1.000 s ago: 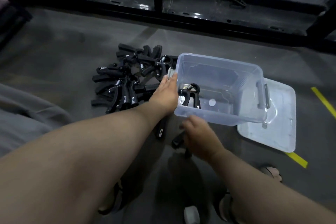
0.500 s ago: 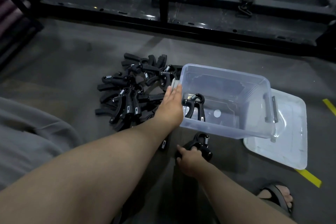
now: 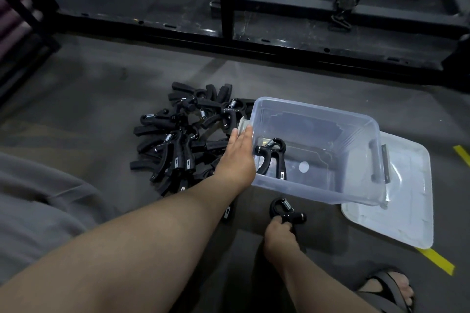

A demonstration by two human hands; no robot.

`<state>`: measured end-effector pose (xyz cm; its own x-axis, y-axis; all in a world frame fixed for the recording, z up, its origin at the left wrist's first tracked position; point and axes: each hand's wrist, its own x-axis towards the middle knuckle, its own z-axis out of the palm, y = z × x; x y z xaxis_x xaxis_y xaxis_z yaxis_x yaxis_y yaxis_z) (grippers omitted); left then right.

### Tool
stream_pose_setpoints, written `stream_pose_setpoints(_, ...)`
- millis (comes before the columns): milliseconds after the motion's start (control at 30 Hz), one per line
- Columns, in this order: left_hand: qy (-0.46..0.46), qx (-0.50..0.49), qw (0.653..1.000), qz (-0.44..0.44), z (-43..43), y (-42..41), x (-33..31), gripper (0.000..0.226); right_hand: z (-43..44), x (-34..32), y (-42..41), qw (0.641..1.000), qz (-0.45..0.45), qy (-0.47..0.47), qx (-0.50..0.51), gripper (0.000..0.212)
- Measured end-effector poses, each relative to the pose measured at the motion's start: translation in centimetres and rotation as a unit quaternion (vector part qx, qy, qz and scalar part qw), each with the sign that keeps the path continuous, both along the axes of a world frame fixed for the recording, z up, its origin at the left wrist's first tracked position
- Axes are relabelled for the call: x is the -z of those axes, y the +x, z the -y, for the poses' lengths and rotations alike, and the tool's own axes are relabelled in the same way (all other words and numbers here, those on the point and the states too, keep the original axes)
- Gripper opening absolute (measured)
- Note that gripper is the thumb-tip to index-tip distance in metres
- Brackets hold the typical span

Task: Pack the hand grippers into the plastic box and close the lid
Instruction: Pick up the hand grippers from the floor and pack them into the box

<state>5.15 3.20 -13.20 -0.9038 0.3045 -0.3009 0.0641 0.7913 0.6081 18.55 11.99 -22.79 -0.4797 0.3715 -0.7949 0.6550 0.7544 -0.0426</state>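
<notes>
To my left, a pile of hand grippers (image 3: 183, 140) lies tangled on the floor, handles pointing every way, right up against the left end of the plastic box (image 3: 318, 190). My left hand (image 3: 237, 157) is flat against that end wall, fingers straight and gripping nothing, and seems to be steadying the box. The box stands open on the floor, with a single gripper (image 3: 273, 157) in its near left corner, spring head up. Just in front of the near wall, my right hand (image 3: 278, 232) has its fingers curled round the handles of another gripper (image 3: 287, 211); I can't tell if it has left the floor. Its long axis runs from me toward the box, handles at my palm and spring head toward the wall. The opening lies straight ahead and above, so I judge this calls for a short lift over the rim with my right hand. On the right, the lid (image 3: 407, 198) lies flat, partly under the box.
</notes>
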Motion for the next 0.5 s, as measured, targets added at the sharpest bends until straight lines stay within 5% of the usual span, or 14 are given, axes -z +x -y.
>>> stream_pose_setpoints(100,0.008,-0.002,1.000,0.006,0.0,0.0,-0.1,0.087,0.1,-0.6,0.4,1.000,0.013,-0.009,-0.023,0.067)
stream_pose_setpoints(233,0.008,-0.004,1.000,0.008,0.0,0.1,-0.3,0.087,0.2,-2.2,-0.4,0.995,0.015,-0.014,-0.103,0.063)
stream_pose_setpoints(300,0.008,-0.002,1.000,0.007,0.1,0.0,-0.2,0.085,-0.2,-5.0,-2.1,0.984,0.033,-0.070,-0.159,0.063)
stream_pose_setpoints(400,0.011,-0.005,1.000,0.005,0.1,0.2,-0.3,0.086,-2.1,-10.6,-5.5,0.959,0.053,-0.165,-0.223,0.030)
stream_pose_setpoints(500,0.010,-0.007,1.000,0.014,0.0,0.2,-0.5,0.089,-5.0,-16.5,-8.5,0.950,0.110,-0.248,-0.152,0.038)
